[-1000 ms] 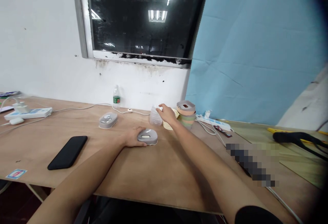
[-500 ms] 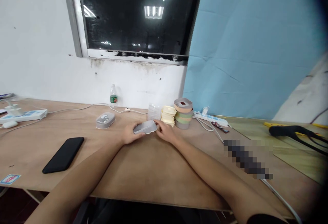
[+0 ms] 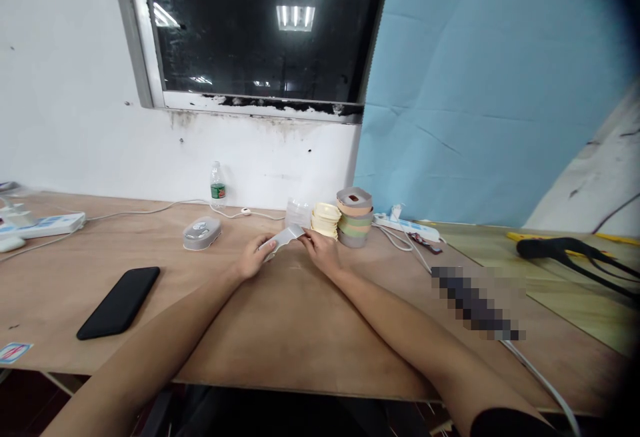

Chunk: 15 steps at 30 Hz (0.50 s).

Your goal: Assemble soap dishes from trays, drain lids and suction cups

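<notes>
A grey shallow plastic box part with a wavy rim [image 3: 287,235] is tipped on its side above the table, held between both hands. My left hand [image 3: 254,257] grips its left end, the thumb across the near wall. Around its right end are the fingers of my right hand [image 3: 323,254], partly hidden. Just behind are clear plastic pieces [image 3: 299,211], a stack of cream-yellow pieces [image 3: 326,221] and a taller stack of grey, orange and green boxes [image 3: 355,220]. A grey rounded box with a clear top [image 3: 202,233] sits farther left.
A black phone [image 3: 119,302] lies at the left front. Power strips rest at the left [image 3: 53,223] and back right [image 3: 413,229], with a cable along the back. A bottle [image 3: 217,185] stands by the wall. A black-handled tool [image 3: 547,248] is at the far right.
The grey box part has turned from lying with its hollow upward to standing tipped on its side. Both hands stay on it. The whole view has shifted slightly.
</notes>
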{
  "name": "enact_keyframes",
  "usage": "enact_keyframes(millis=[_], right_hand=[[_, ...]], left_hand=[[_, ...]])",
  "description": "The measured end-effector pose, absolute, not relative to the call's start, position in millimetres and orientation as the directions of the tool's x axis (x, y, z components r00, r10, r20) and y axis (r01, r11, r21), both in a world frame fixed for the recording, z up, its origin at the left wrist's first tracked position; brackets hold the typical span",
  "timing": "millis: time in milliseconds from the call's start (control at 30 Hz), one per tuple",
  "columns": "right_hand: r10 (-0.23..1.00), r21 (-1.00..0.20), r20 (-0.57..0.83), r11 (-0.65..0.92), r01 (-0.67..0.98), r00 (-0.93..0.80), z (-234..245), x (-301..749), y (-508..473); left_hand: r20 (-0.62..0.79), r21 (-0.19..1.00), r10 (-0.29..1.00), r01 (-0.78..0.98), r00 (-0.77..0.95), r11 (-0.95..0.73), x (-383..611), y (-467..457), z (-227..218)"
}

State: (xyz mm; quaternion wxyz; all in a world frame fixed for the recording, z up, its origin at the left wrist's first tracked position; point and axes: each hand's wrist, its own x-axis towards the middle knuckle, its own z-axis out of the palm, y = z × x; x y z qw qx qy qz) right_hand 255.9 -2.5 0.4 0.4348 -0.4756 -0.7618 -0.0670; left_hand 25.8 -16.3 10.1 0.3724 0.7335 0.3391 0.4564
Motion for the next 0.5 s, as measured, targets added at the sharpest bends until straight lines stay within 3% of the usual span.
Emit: enact_keyframes(millis=[133,333,400,500], right_hand=[[0.705,-0.424,0.707,0.494,0.759,-0.064,4,252,-7],[0.688,-0.568,0.715,0.469,0.677,0.123,15,257,-4],[0.694,-0.710,0.656,0.434,0.555,0.296,23,261,3],[0.699,-0.882,0.467,0.415,0.224,0.541,37,268,16]], left_hand=[[0.378,0.896,0.882,0.127,0.282,-0.425,28,-18,14],[0.346,0.938,0.938,-0.011,0.019,-0.346,19,-3,16],[0.374,0.926,0.926,-0.026,-0.041,-0.375,15,3,13],[0.383,0.923,0.920,0.013,-0.087,-0.384,12,8,8]])
